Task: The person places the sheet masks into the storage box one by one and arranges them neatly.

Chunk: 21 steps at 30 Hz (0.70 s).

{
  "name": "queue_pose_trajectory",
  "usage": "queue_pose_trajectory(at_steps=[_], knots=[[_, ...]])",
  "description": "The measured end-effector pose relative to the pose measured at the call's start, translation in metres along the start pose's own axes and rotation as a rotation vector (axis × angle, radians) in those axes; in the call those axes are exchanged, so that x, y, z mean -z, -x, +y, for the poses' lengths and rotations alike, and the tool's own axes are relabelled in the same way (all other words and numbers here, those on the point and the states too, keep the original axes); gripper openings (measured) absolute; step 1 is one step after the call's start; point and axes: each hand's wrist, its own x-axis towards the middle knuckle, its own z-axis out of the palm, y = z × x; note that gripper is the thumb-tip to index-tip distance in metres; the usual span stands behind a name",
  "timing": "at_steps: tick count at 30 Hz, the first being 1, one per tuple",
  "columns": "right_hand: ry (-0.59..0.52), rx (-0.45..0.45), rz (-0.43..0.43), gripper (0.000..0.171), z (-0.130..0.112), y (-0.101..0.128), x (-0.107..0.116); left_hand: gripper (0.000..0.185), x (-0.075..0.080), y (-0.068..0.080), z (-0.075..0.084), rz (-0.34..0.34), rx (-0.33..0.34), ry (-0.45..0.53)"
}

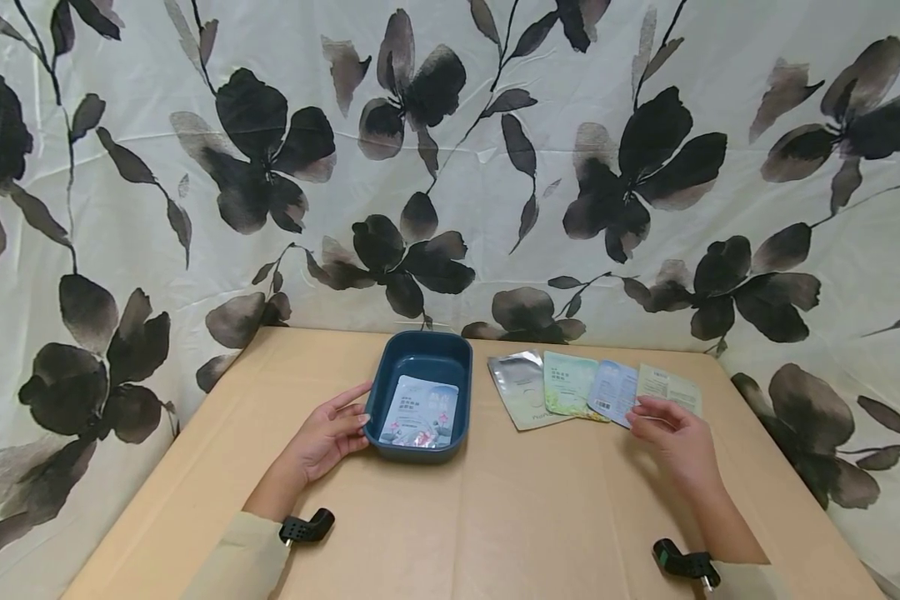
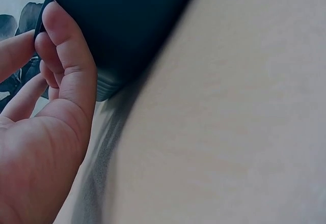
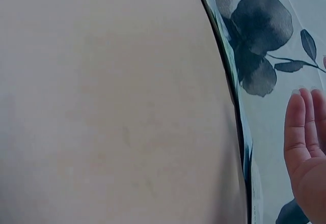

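A dark blue tray (image 1: 422, 350) stands on the tan table with one pale sachet (image 1: 420, 412) lying flat in it. My left hand (image 1: 356, 412) rests against the tray's left wall, fingers relaxed. In the left wrist view the thumb (image 2: 71, 66) lies along the tray's (image 2: 127, 25) outer side up to the rim. To the tray's right lie a silver sachet (image 1: 521, 387), a green sachet (image 1: 570, 383), a light blue sachet (image 1: 613, 390) and a cream sachet (image 1: 671, 387), overlapping in a row. My right hand (image 1: 641, 417) hovers at the blue sachet's near edge, holding nothing.
A white cloth with dark flowers (image 1: 450, 167) hangs behind and beside the table (image 1: 495, 517). In the right wrist view the table edge (image 3: 229, 91) runs beside that cloth, with my straight fingers (image 3: 300, 127) at the right. Bare tabletop lies in front of both hands.
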Motion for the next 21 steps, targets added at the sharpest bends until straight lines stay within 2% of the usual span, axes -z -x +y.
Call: queue_pose_trajectory(at_steps=[4,9,13,21], knots=[[0.066,-0.005,0.026,0.042,0.000,-0.006,0.007,0.069,0.000,0.000,0.000,0.009,0.002,-0.010],[0.105,-0.007,0.065,0.038,0.001,-0.013,0.016,0.069,0.000,0.000,0.000,0.003,0.003,-0.004],[0.177,-0.030,0.097,0.036,0.003,-0.017,0.025,0.069,0.000,0.000,0.000,-0.008,0.001,-0.001],[0.297,-0.050,0.130,0.052,0.007,-0.024,0.040,0.070,0.001,0.002,0.001,-0.014,0.003,0.012]])
